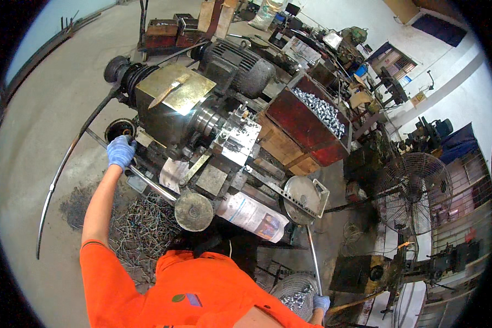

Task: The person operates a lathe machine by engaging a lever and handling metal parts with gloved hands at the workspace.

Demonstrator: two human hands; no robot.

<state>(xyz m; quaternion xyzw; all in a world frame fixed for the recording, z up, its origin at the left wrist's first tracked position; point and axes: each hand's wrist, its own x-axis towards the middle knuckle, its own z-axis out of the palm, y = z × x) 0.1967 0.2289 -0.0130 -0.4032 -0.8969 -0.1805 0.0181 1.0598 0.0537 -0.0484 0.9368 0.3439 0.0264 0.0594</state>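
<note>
My left hand [121,151], in a light blue glove, reaches to a round black cup [120,129] at the left end of the machine. Its fingers curl at the cup's near rim, beside a small yellowish part inside; what they hold is hidden. My right hand [321,302], gloved too, is closed around the lower end of a long metal lever [314,257], which runs up to a round plate [303,198] on the machine's right. Between my hands stands the greasy lathe-like machine [167,109], with a spindle chuck [208,121] and a metal tool block [240,139].
A red box [306,128] of small shiny metal parts stands behind the machine. Below lie a heap of thin metal rods [142,224] and a basket of parts [295,290]. A brush [168,92] rests on the brass-coloured cover. A large fan [414,191] stands at right.
</note>
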